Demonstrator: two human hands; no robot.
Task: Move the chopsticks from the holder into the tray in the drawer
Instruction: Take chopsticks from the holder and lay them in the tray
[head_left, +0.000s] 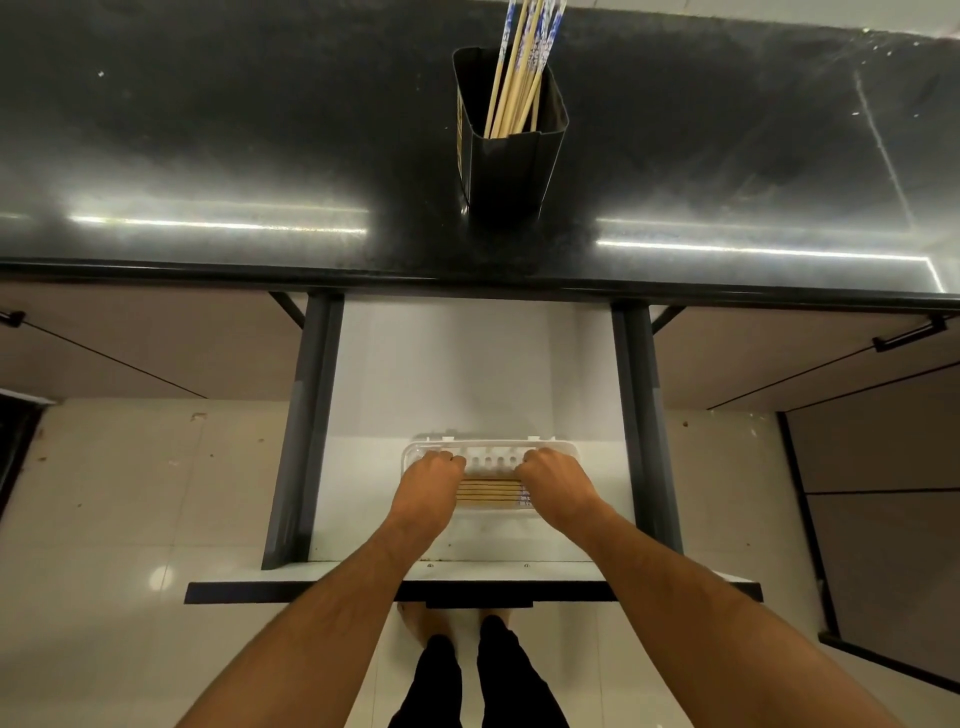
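Note:
A black holder (511, 161) stands on the dark counter with several blue-topped bamboo chopsticks (522, 67) leaning in it. Below, the drawer (441, 374) is pulled out, with a white slotted tray (493, 451) lying in it. Several chopsticks (488, 491) lie flat and side by side across the tray. My left hand (428, 480) covers their left ends and my right hand (556, 482) covers their right ends. Both hands have curled fingers pressing down on the bundle. The ends of the chopsticks are hidden under my palms.
The black counter (260, 156) has its front edge running above the drawer. Dark drawer rails (306, 426) flank the white drawer floor. Cabinet doors with black handles (906, 335) sit to either side. My feet stand on the pale tiled floor (130, 519) under the drawer front.

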